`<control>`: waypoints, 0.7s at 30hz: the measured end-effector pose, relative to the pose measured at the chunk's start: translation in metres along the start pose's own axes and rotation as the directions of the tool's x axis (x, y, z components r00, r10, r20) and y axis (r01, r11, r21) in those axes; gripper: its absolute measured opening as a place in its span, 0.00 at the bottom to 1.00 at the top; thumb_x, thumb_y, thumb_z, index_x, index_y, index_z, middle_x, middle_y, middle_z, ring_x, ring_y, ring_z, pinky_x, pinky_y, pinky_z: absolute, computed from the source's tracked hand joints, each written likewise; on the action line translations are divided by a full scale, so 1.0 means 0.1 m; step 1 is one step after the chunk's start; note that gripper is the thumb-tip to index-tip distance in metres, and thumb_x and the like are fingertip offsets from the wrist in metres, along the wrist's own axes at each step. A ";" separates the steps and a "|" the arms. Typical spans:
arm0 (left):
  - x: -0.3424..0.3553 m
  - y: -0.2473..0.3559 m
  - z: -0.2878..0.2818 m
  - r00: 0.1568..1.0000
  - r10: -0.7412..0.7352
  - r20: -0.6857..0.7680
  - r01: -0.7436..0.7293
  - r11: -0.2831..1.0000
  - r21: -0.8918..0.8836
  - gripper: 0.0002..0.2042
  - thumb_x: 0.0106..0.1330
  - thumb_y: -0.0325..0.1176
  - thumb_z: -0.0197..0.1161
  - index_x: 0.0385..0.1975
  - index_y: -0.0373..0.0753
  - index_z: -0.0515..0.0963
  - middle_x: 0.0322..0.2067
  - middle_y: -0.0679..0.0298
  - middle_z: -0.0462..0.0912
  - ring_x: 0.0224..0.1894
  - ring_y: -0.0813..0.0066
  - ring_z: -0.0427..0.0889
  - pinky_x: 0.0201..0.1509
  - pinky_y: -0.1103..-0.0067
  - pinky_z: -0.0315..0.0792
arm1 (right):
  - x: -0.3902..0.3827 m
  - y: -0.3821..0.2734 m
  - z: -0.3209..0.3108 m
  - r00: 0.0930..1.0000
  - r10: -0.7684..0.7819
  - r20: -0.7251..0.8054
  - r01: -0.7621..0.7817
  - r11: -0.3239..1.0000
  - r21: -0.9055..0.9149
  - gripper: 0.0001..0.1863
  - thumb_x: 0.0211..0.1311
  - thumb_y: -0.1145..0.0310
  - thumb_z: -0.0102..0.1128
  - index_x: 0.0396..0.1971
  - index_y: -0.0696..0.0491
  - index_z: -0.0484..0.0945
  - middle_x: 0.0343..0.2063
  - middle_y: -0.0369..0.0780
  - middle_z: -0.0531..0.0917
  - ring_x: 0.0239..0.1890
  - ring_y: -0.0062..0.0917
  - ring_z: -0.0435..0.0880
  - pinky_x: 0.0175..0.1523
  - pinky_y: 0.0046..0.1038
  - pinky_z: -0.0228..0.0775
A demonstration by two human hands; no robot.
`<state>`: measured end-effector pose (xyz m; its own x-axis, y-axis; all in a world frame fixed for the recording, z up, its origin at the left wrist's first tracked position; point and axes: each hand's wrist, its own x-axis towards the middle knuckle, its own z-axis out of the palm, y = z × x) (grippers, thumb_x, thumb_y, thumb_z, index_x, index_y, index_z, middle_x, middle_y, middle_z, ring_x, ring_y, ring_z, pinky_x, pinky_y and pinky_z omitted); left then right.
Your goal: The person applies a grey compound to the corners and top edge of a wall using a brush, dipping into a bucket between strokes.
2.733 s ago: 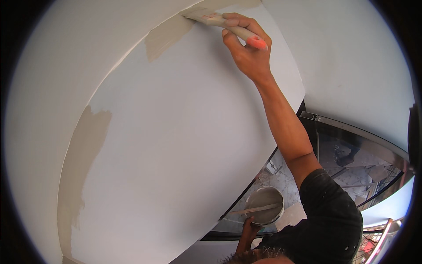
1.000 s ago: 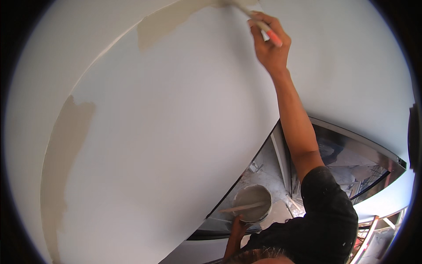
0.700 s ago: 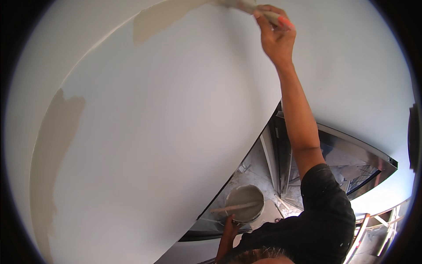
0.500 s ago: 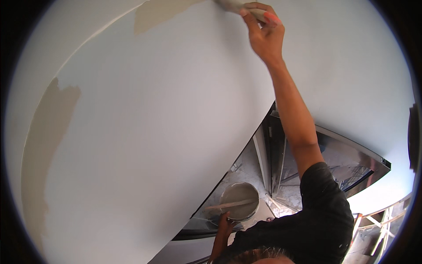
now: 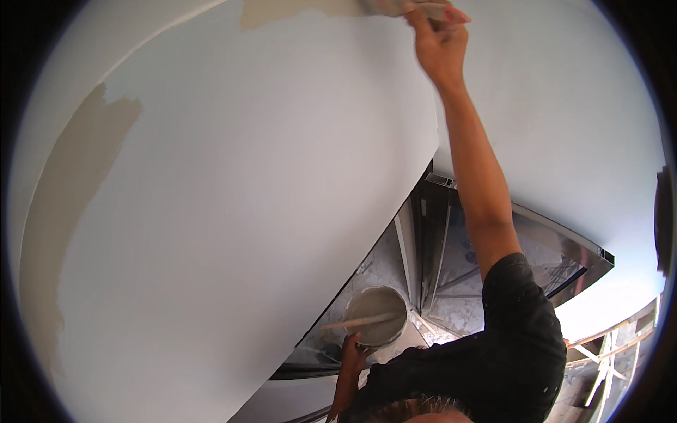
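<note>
My right hand (image 5: 441,53) reaches high on a pale, blue-grey painted surface (image 5: 268,176). Its fingers are closed round the handle of a flat paintbrush (image 5: 384,7), whose handle end is red; the head is blurred and partly cut off by the upper edge. Beside the brush runs a beige coat (image 5: 282,10), and a longer beige band (image 5: 74,176) follows the curved edge at left. Low down, my left hand (image 5: 355,351) grips the near side of a round bucket (image 5: 405,328) of greyish-beige paint. Across the bucket's mouth lies a pale wooden stick (image 5: 360,321).
Right of the bucket stands a dark metal frame (image 5: 564,243) with glass panes. A diagonal edge (image 5: 363,264) borders the painted surface. Pale wooden pieces (image 5: 603,370) stand at the lower right. The floor (image 5: 384,264) behind the bucket is dusty and speckled.
My right hand and the brush have moved slightly right and up in the picture. The whole view has shifted a little; the bucket, still held, appears slightly further left.
</note>
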<state>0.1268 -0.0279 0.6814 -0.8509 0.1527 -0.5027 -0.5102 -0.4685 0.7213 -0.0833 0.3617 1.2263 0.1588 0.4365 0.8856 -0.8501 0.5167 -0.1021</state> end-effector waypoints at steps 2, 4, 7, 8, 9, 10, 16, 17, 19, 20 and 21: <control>-0.03 0.06 -0.03 1.000 -0.010 -0.011 0.009 1.000 -0.016 0.30 0.60 0.42 0.63 0.60 0.40 0.61 0.60 0.53 0.63 0.62 0.50 0.66 0.60 0.47 0.66 | -0.22 -0.45 0.21 0.987 -0.021 0.157 -0.014 0.975 0.220 0.07 0.69 0.68 0.61 0.35 0.56 0.77 0.32 0.35 0.79 0.32 0.16 0.74 0.36 0.22 0.70; -0.04 0.07 -0.02 1.000 -0.028 -0.001 0.028 0.999 -0.026 0.30 0.60 0.42 0.63 0.60 0.40 0.61 0.60 0.53 0.63 0.62 0.50 0.66 0.60 0.47 0.66 | -0.28 -0.67 0.31 0.978 -0.057 0.203 -0.042 0.890 0.455 0.07 0.68 0.67 0.62 0.36 0.55 0.77 0.31 0.35 0.80 0.31 0.17 0.75 0.35 0.22 0.72; -0.04 0.04 0.02 0.999 0.016 0.038 -0.016 1.000 -0.019 0.29 0.60 0.41 0.63 0.60 0.39 0.61 0.59 0.53 0.63 0.61 0.50 0.67 0.59 0.47 0.67 | -0.12 -0.56 0.20 0.991 -0.028 0.128 -0.035 0.883 0.469 0.09 0.69 0.64 0.61 0.36 0.55 0.77 0.29 0.36 0.80 0.29 0.19 0.77 0.33 0.23 0.73; -0.03 0.04 0.05 0.999 0.020 0.044 -0.019 0.999 -0.026 0.29 0.60 0.41 0.63 0.59 0.39 0.61 0.59 0.53 0.64 0.61 0.51 0.68 0.59 0.47 0.68 | -0.05 -0.38 -0.03 0.984 0.178 -0.002 -0.178 0.983 0.038 0.13 0.64 0.68 0.65 0.43 0.61 0.79 0.35 0.38 0.84 0.36 0.22 0.81 0.43 0.22 0.73; -0.02 0.01 0.08 0.999 0.014 0.052 -0.012 0.999 -0.031 0.29 0.61 0.41 0.63 0.59 0.39 0.62 0.58 0.53 0.65 0.60 0.51 0.68 0.58 0.47 0.69 | -0.02 -0.19 -0.13 0.987 0.162 -0.020 -0.162 0.987 0.001 0.14 0.65 0.67 0.65 0.43 0.61 0.79 0.34 0.38 0.84 0.36 0.22 0.81 0.43 0.22 0.73; -0.01 0.01 0.11 0.998 0.015 0.058 -0.012 0.999 -0.038 0.28 0.61 0.40 0.63 0.59 0.39 0.62 0.58 0.54 0.65 0.60 0.52 0.69 0.58 0.47 0.69 | 0.01 -0.01 -0.17 0.989 0.144 -0.039 -0.145 0.989 -0.028 0.14 0.65 0.66 0.65 0.42 0.61 0.79 0.33 0.38 0.83 0.35 0.21 0.81 0.43 0.22 0.73; -0.07 0.08 -0.04 0.999 -0.014 0.053 0.016 0.999 -0.042 0.29 0.60 0.42 0.64 0.59 0.40 0.62 0.57 0.55 0.67 0.59 0.53 0.70 0.56 0.48 0.72 | -0.52 -1.07 0.42 0.985 0.039 0.166 -0.067 0.984 0.165 0.10 0.64 0.72 0.66 0.41 0.60 0.78 0.35 0.38 0.83 0.34 0.20 0.82 0.44 0.24 0.75; -0.07 0.09 -0.08 0.998 -0.016 0.055 0.018 0.999 -0.037 0.30 0.60 0.42 0.64 0.60 0.40 0.62 0.57 0.55 0.67 0.59 0.53 0.70 0.56 0.48 0.72 | -0.56 -1.32 0.51 0.982 0.067 0.179 -0.136 0.903 0.407 0.10 0.63 0.72 0.66 0.40 0.61 0.77 0.34 0.40 0.83 0.34 0.24 0.83 0.43 0.26 0.77; -0.06 0.08 -0.04 0.997 -0.033 0.076 0.036 0.999 -0.028 0.30 0.60 0.41 0.64 0.60 0.40 0.62 0.58 0.55 0.67 0.59 0.53 0.70 0.56 0.49 0.73 | -0.44 -1.36 0.44 0.978 0.123 0.168 -0.192 0.842 0.504 0.10 0.65 0.72 0.63 0.41 0.63 0.78 0.32 0.41 0.83 0.33 0.27 0.85 0.43 0.30 0.79; -0.07 0.07 -0.02 0.997 -0.017 0.080 0.018 1.000 -0.017 0.31 0.60 0.42 0.63 0.61 0.40 0.62 0.58 0.55 0.67 0.60 0.53 0.70 0.56 0.49 0.72 | -0.38 -1.18 0.45 0.986 -0.012 0.168 -0.075 0.864 0.498 0.09 0.67 0.68 0.61 0.38 0.59 0.78 0.29 0.39 0.82 0.31 0.23 0.81 0.38 0.26 0.75; -0.09 0.07 0.04 0.997 -0.004 0.082 0.004 1.000 -0.005 0.31 0.60 0.43 0.63 0.62 0.39 0.62 0.59 0.55 0.66 0.61 0.53 0.69 0.56 0.49 0.72 | -0.32 -0.92 0.44 0.975 -0.143 0.172 0.041 0.871 0.490 0.10 0.70 0.63 0.60 0.35 0.55 0.78 0.27 0.36 0.80 0.29 0.18 0.77 0.34 0.22 0.72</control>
<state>0.1303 -0.0293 0.6925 -0.8562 0.2257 -0.4647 -0.5134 -0.4718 0.7168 -0.0325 0.2679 1.2272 0.1901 0.2249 0.9557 -0.9797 0.1068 0.1698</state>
